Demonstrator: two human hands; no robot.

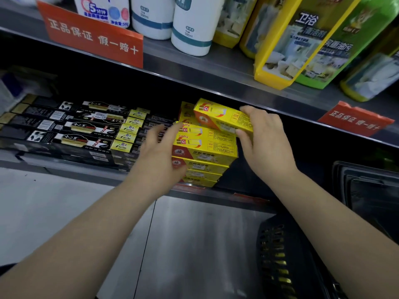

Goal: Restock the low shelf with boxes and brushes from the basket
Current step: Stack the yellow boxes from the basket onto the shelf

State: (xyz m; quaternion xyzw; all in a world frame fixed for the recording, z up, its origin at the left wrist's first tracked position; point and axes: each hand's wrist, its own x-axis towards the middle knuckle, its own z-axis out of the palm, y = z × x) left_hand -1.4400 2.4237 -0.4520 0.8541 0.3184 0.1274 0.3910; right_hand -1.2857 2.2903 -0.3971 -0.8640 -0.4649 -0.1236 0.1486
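A stack of yellow boxes (205,147) stands on the low shelf (216,195). My right hand (263,139) grips one more yellow box (218,117) by its right end and holds it tilted above the stack, under the upper shelf's edge. My left hand (159,152) rests with straight fingers against the left side of the stack. A black plastic basket (278,255) sits at the lower right; its contents are hard to make out.
Rows of long black boxes (71,130) and small yellow-black boxes (129,134) fill the low shelf's left part. The upper shelf (216,67) carries white bottles (192,24), yellow-green cleaner bottles (302,37) and red signs (92,35). Dark trays (367,190) stand at right.
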